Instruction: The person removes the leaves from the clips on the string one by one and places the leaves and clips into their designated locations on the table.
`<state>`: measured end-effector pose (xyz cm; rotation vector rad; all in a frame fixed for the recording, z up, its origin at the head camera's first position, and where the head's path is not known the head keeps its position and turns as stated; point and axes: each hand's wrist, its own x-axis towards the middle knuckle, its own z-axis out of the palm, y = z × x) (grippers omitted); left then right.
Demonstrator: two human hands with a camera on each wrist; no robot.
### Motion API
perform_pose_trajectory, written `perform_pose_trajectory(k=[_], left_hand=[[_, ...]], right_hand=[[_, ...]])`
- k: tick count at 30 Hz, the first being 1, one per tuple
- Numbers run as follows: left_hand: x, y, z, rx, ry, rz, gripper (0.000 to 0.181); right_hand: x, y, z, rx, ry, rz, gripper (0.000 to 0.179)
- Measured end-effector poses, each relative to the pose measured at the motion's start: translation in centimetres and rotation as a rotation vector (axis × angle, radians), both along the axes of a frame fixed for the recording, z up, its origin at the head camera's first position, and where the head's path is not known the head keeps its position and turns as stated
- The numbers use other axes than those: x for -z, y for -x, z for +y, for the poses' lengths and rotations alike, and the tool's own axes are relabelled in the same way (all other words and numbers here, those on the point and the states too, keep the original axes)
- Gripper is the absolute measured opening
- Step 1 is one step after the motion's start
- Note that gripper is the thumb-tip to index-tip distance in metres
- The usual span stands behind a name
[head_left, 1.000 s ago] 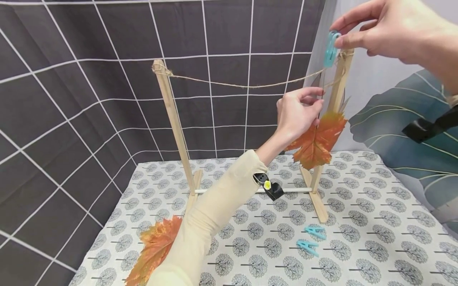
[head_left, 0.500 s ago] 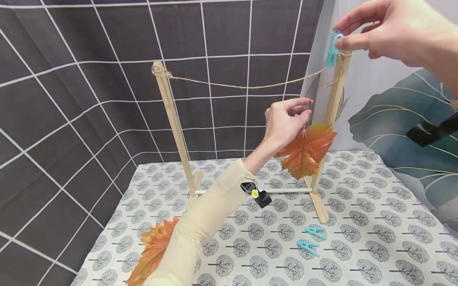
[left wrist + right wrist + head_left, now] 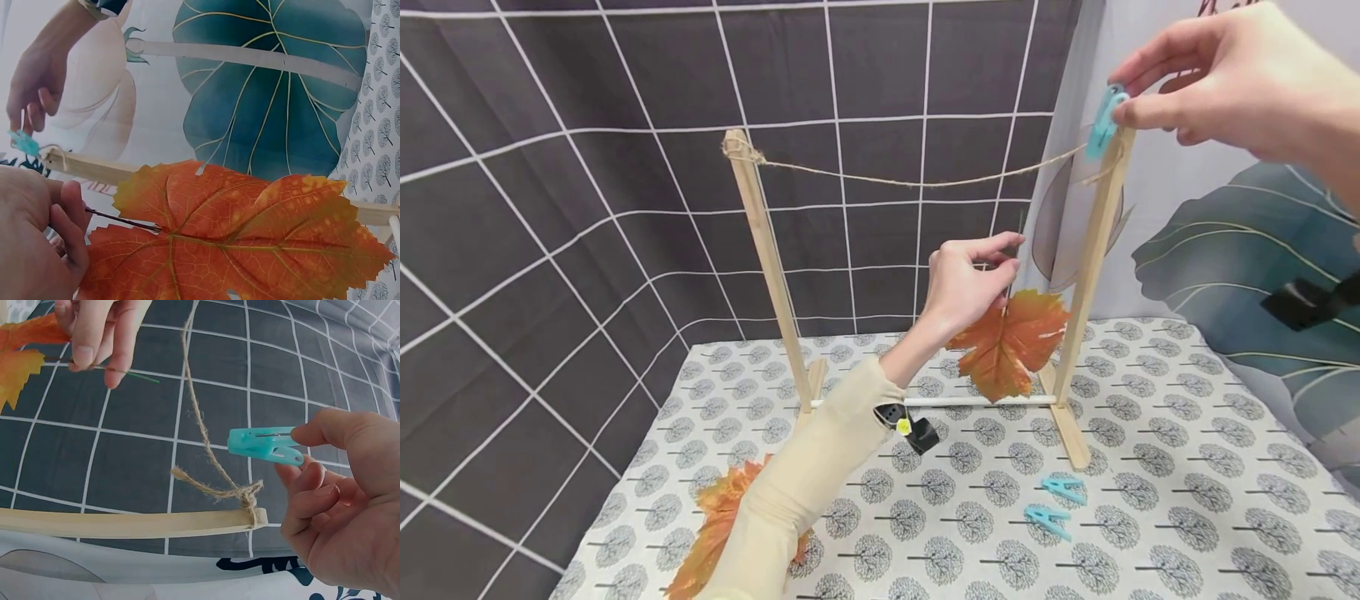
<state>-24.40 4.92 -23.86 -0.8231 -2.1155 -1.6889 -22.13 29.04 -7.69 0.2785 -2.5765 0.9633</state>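
In the head view, my left hand [image 3: 962, 283] pinches the thin dark stem of an orange artificial maple leaf [image 3: 1009, 350]. The leaf hangs below the twine, left of the right wooden post [image 3: 1096, 242]. My right hand [image 3: 1247, 87] pinches a light-blue clothespin [image 3: 1103, 125] between thumb and fingers, beside the top of that post. From the right wrist view, the clothespin [image 3: 265, 444] appears apart from the twine [image 3: 203, 428] and its knot. The stem [image 3: 125, 219] runs from the left fingers to the leaf [image 3: 250, 231] in the left wrist view.
The twine [image 3: 887, 181] sags between the left post [image 3: 763, 233] and the right one. A white rod [image 3: 940, 402] joins their feet. Two blue clothespins [image 3: 1048, 521] lie on the tree-print tablecloth [image 3: 1150, 550]. Another maple leaf [image 3: 718, 529] is partly behind my left sleeve.
My left hand has moved left and down with the leaf, away from the right post. The right hand has dropped slightly, still holding the clothespin near the post's top.
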Motion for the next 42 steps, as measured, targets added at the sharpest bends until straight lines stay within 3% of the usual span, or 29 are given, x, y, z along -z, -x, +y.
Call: perform_pose_trajectory(k=[15, 22, 31, 42], left_hand=[[1.0, -0.4, -3.5, -0.023, 0.043, -0.017, 0.029], [1.6, -0.6, -5.0, -0.029, 0.097, -0.015, 0.03], [2.0, -0.7, -7.5, -0.056, 0.114, -0.022, 0.032], [2.9, -1.4, -10.1, -0.082, 0.16, -0.066, 0.031]], right_hand=[[1.2, -1.4, 0.5, 0.004, 0.013, -0.044, 0.026], [1.9, -1.7, 0.8, -0.029, 0.09, -0.088, 0.029], [3.7, -2.6, 1.2, -0.01, 0.039, -0.105, 0.029], [6.0, -3.9, 1.8, -0.021, 0.099, -0.125, 0.027]])
